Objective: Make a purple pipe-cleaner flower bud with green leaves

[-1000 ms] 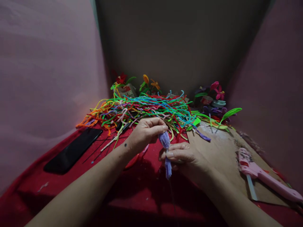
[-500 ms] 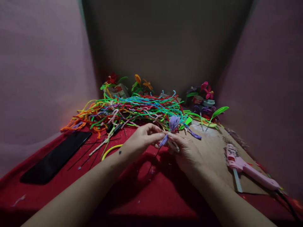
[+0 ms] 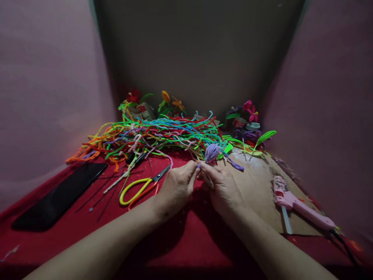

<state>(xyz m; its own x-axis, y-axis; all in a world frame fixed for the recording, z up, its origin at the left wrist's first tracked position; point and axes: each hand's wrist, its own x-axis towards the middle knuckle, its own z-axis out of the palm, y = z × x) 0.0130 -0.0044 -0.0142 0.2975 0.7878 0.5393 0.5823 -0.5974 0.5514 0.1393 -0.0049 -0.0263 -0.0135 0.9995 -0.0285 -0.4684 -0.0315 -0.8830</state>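
Observation:
Between my two hands is a purple pipe-cleaner flower bud (image 3: 212, 152), its rounded head standing above my fingertips. My right hand (image 3: 223, 184) pinches the base of the bud between thumb and fingers. My left hand (image 3: 182, 181) is closed at the same spot, thumb and forefinger pressed on a small purple end just below the head. The fingers hide most of the lower part and any stem. Left of my left hand lie scissors (image 3: 148, 184) with one yellow and one red handle, blades partly beside the wrist.
Behind my hands spreads a heap of coloured pipe cleaners (image 3: 163, 134). A pink glue gun (image 3: 303, 208) rests on cardboard (image 3: 256, 194) at right, its cord trailing off. A black phone (image 3: 61, 196) and thin dark wires (image 3: 109, 202) lie at left. Finished flowers (image 3: 252, 111) stand at the back.
My left hand has turned and closed in toward the right hand, uncovering the scissors. The bud has tilted to the right, and the purple piece below it is now mostly covered by fingers.

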